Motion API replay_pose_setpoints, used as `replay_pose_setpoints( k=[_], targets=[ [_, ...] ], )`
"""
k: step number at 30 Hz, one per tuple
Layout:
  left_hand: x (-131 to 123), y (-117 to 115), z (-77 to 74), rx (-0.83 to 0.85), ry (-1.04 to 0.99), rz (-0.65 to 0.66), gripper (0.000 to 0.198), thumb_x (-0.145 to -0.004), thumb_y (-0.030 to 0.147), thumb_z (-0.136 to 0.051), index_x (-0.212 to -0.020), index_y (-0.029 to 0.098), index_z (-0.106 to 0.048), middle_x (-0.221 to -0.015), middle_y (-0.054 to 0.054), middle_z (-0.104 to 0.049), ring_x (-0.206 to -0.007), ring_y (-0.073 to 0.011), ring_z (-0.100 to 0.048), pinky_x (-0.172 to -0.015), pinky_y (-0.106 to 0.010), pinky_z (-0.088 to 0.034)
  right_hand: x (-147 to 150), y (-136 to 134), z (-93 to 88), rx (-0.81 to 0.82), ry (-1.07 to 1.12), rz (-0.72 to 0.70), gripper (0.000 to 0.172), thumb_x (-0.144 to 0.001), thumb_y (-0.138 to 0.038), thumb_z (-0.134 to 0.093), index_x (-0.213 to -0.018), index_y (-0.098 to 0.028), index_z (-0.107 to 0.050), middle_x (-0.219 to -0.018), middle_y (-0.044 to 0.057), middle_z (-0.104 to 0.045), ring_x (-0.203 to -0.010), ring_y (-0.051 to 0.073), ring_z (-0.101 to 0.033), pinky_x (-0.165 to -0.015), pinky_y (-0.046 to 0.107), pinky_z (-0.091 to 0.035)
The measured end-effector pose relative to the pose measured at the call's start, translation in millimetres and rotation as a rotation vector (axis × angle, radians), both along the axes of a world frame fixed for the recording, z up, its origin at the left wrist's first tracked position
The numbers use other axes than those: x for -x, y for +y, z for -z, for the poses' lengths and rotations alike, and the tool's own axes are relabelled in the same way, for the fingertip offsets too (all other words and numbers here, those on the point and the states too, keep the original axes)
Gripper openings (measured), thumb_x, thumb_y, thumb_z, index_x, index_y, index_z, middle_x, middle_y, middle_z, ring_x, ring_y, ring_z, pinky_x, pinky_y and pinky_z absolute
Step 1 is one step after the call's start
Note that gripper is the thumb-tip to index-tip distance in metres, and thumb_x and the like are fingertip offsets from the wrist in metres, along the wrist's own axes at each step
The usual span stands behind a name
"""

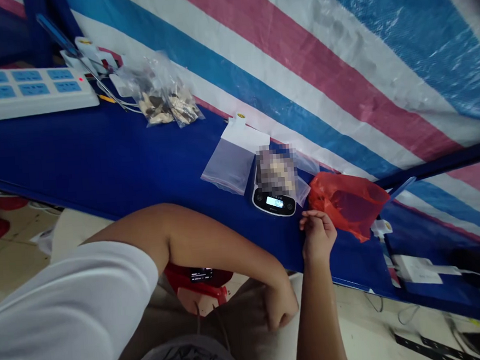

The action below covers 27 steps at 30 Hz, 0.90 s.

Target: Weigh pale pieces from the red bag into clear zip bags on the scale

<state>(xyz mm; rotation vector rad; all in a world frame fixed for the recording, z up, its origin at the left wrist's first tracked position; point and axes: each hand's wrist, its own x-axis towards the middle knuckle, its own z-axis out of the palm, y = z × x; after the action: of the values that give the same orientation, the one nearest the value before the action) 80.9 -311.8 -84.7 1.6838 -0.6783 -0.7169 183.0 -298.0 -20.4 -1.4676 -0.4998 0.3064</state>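
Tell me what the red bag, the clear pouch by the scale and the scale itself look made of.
Red bag: thin plastic film, crinkled, see-through and glossy. Pouch: clear soft plastic, lying flat, the blue table showing through it. Scale: looks like hard dark plastic with a lit display; its top is blurred. Right hand rests beside the bag.

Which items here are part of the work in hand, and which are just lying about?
In use: digital scale with a bag on it; red plastic bag beside the right hand; empty clear bags.

Lying about: power strip; filled clear bags; white adapter. The left hand is fisted below the table edge.
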Motion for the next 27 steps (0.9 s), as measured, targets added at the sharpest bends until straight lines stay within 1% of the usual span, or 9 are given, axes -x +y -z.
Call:
replay_pose_setpoints(
  k=[2,4,7,11,15,20,22,25,27],
  targets=[
    [-8,-1,-9.0,-0.053,-0.069,0.206,0.031,-0.062,0.019,-0.084,-0.039,0.023,-0.063,-0.045,0.003,-0.058,-0.047,-0.0165,-0.059,-0.048,-0.024,-0.044,0,0,-0.1,0.006,-0.008,0.007,0.009,-0.068,-0.024,-0.066,-0.075,-0.018,-0.068,-0.072,0.001,-0.071,-0.052,0.01,-0.056,-0.047,0.022,-0.04],
    [-12,1,-20.2,-0.084,-0.167,0.277,0.038,-0.065,0.017,-0.082,-0.036,0.022,-0.059,-0.042,0.003,-0.054,-0.047,-0.0142,-0.054,-0.048,-0.023,-0.04,0,0,-0.5,0.008,-0.007,0.014,0.01,-0.068,-0.024,-0.067,-0.075,-0.018,-0.069,-0.072,0.001,-0.071,-0.052,0.01,-0.056,-0.047,0.022,-0.041],
    [-8,7,-33.1,-0.091,-0.216,0.217,0.038,-0.054,0.002,-0.076,-0.033,0.022,-0.052,-0.04,0.005,-0.049,-0.045,-0.0132,-0.046,-0.046,-0.024,-0.034,1,0,-1.2,0.006,0.013,0.009,0.012,-0.068,-0.026,-0.069,-0.077,-0.018,-0.068,-0.073,0.001,-0.072,-0.052,0.01,-0.057,-0.047,0.023,-0.042],
    [0,14,-37.8,-0.165,-0.186,0.115,0.038,-0.041,-0.007,-0.065,-0.029,0.023,-0.046,-0.037,0.004,-0.044,-0.041,-0.0145,-0.037,-0.042,-0.028,-0.028,2,-1,-1.4,0.003,0.023,0.006,0.019,-0.071,-0.031,-0.07,-0.085,-0.019,-0.067,-0.073,0.0,-0.071,-0.053,0.012,-0.059,-0.048,0.023,-0.043],
    [3,17,-41.7,-0.147,-0.121,0.053,0.041,-0.045,-0.008,-0.067,-0.029,0.024,-0.046,-0.041,0.002,-0.045,-0.043,-0.0133,-0.036,-0.041,-0.026,-0.028,3,0,-1.9,0.002,0.02,0.006,0.023,-0.073,-0.036,-0.072,-0.087,-0.019,-0.067,-0.072,0.0,-0.07,-0.054,0.012,-0.059,-0.048,0.023,-0.044],
    [1,20,-56.0,-0.049,0.039,0.14,0.03,-0.057,0.008,-0.076,-0.04,0.024,-0.057,-0.051,0.002,-0.056,-0.054,-0.018,-0.056,-0.048,-0.026,-0.046,3,0,-2.6,-0.001,-0.006,0.011,0.026,-0.076,-0.041,-0.072,-0.087,-0.018,-0.066,-0.072,0.0,-0.068,-0.055,0.012,-0.059,-0.048,0.023,-0.043],
    [3,26,-62.1,0.082,0.133,0.052,0.021,-0.064,0.024,-0.079,-0.052,0.025,-0.062,-0.055,0.002,-0.057,-0.058,-0.0196,-0.061,-0.051,-0.028,-0.049,4,-2,-2.2,-0.006,0.0,0.011,0.029,-0.078,-0.044,-0.073,-0.088,-0.018,-0.067,-0.073,0.001,-0.068,-0.058,0.012,-0.059,-0.049,0.023,-0.044],
    [10,43,-69.4,0.315,0.146,-0.332,0.02,-0.073,0.043,-0.077,-0.069,0.026,-0.066,-0.063,0.002,-0.057,-0.06,-0.018,-0.06,-0.053,-0.027,-0.049,6,-4,-2.4,0.007,-0.023,0.021,0.032,-0.082,-0.048,-0.073,-0.091,-0.018,-0.067,-0.078,0.001,-0.069,-0.064,0.012,-0.06,-0.052,0.022,-0.046],
    [16,56,-72.9,0.404,0.106,-0.512,0.026,-0.073,0.048,-0.077,-0.071,0.025,-0.065,-0.065,0.002,-0.056,-0.059,-0.0168,-0.057,-0.053,-0.027,-0.048,3,-1,-5.8,0.021,-0.079,0.06,0.032,-0.084,-0.049,-0.072,-0.097,-0.02,-0.064,-0.083,0.002,-0.072,-0.066,0.012,-0.06,-0.053,0.022,-0.044]
  ],
)
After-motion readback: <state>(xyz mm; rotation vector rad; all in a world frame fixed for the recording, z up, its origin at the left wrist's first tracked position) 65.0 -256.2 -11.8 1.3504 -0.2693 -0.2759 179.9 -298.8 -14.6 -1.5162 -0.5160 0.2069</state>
